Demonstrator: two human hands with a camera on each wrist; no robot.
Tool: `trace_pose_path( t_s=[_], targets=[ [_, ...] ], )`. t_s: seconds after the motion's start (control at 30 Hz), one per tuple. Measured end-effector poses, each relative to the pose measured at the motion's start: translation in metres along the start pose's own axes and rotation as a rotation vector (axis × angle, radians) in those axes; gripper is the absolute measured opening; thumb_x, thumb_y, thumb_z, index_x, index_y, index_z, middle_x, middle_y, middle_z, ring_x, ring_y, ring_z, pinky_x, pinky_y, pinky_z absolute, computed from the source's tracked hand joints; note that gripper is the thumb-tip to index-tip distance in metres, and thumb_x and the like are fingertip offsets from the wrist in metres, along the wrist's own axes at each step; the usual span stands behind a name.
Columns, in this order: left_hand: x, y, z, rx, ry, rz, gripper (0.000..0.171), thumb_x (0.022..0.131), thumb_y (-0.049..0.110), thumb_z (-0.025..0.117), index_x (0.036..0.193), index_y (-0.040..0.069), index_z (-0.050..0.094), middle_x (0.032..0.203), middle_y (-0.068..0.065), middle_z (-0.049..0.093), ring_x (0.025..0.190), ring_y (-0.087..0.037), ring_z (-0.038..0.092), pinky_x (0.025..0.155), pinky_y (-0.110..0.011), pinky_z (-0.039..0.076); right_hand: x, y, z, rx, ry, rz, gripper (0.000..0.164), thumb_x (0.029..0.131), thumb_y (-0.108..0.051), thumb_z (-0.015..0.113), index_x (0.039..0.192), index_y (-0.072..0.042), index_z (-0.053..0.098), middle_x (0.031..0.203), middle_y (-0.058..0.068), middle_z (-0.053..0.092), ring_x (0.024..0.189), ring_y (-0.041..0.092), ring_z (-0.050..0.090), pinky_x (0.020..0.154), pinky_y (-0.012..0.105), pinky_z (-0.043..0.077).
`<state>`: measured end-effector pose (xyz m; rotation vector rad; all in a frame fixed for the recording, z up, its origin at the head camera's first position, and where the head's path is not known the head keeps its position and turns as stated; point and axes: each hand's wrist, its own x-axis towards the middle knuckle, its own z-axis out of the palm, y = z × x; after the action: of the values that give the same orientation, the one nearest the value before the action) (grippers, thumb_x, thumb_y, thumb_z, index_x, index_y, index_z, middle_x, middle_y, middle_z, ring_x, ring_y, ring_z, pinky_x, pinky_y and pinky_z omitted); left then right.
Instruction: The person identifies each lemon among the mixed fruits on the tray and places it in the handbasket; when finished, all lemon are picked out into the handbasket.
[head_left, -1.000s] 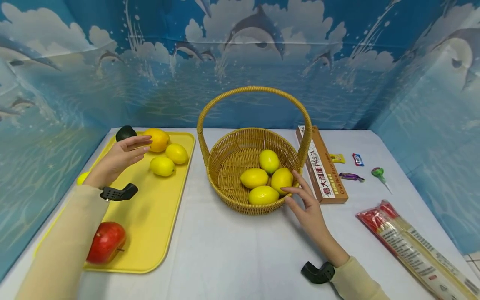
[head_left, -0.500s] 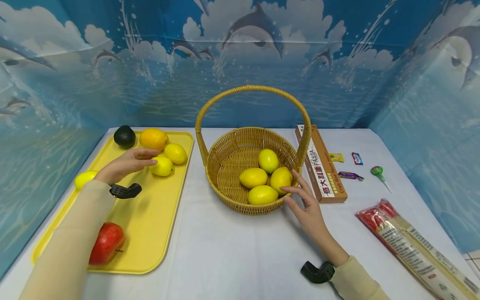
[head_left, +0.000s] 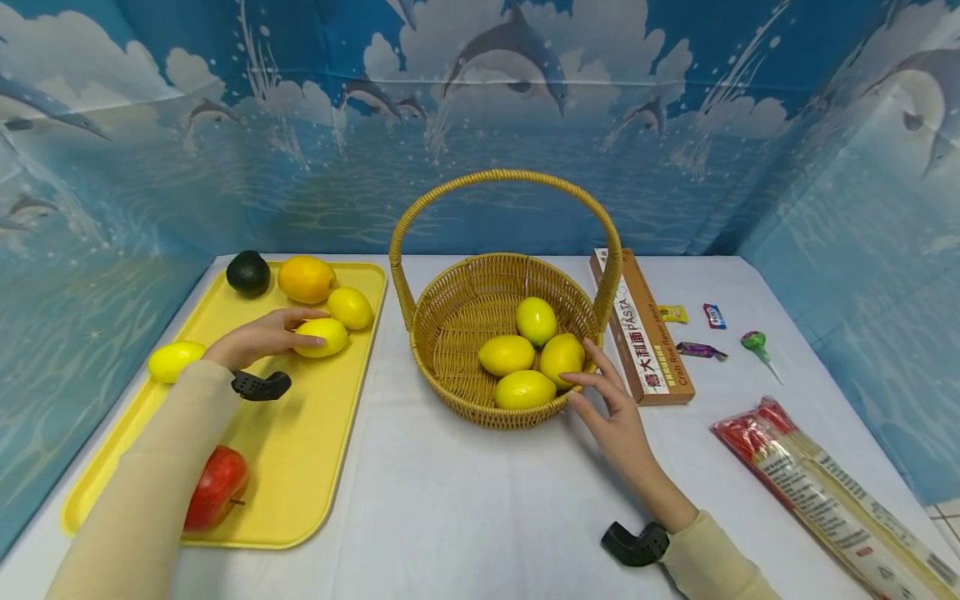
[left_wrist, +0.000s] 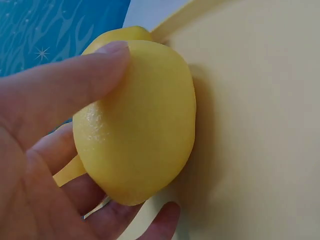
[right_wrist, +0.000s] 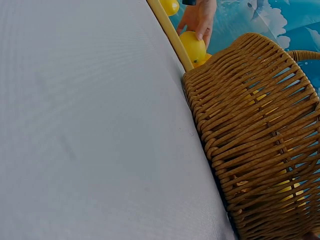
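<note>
On the yellow tray (head_left: 300, 467), my left hand (head_left: 262, 335) holds a lemon (head_left: 322, 338). In the left wrist view the thumb lies across the lemon (left_wrist: 145, 125), with the fingers on its far side. Another lemon (head_left: 350, 308) sits right behind it. My right hand (head_left: 615, 417) is at the near right rim of the wicker basket (head_left: 457, 392), fingers over the edge and thumb at its outer side. Several lemons (head_left: 507, 356) lie inside the basket. From the right wrist, the basket's woven side (right_wrist: 255, 130) shows large.
The tray also bears an avocado (head_left: 248, 273), an orange-yellow fruit (head_left: 307, 279), a lemon (head_left: 176, 361) and a red apple (head_left: 217, 490). Right of the basket are a pasta box (head_left: 645, 333), wrapped candies (head_left: 702, 351), a lollipop (head_left: 756, 343) and a plastic noodle packet (head_left: 832, 500).
My left hand has come down from above the tray's far side and taken hold of the lemon. The right hand has stayed at the basket rim.
</note>
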<state>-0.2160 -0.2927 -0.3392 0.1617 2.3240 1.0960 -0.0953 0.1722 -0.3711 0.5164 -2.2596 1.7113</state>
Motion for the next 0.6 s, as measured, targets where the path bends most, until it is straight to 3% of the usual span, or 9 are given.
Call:
trace_pose_path(
  t_s=[0.33,0.6],
  targets=[
    [-0.007,0.0,0.007,0.0,0.015,0.033,0.072,0.087,0.03,0.068,0.144,0.002,0.033,0.143,-0.025,0.028,0.119,-0.036,0.038,0.096,-0.05,0.038,0.0,-0.002,-0.001,-0.002,-0.004,0.005,0.018,0.087,0.014,0.055,0.103,0.011,0.061,0.146,0.025,0.025,0.137,0.034,0.015,0.102,0.06,0.019],
    [-0.015,0.006,0.003,0.014,0.052,0.101,0.071,0.086,0.031,0.069,0.143,0.003,0.036,0.14,-0.022,0.035,0.117,-0.036,0.04,0.094,-0.048,0.04,0.001,-0.002,-0.001,0.003,-0.006,0.006,0.018,0.087,0.014,0.055,0.103,0.011,0.061,0.147,0.024,0.025,0.137,0.036,0.015,0.102,0.061,0.019]
  ],
)
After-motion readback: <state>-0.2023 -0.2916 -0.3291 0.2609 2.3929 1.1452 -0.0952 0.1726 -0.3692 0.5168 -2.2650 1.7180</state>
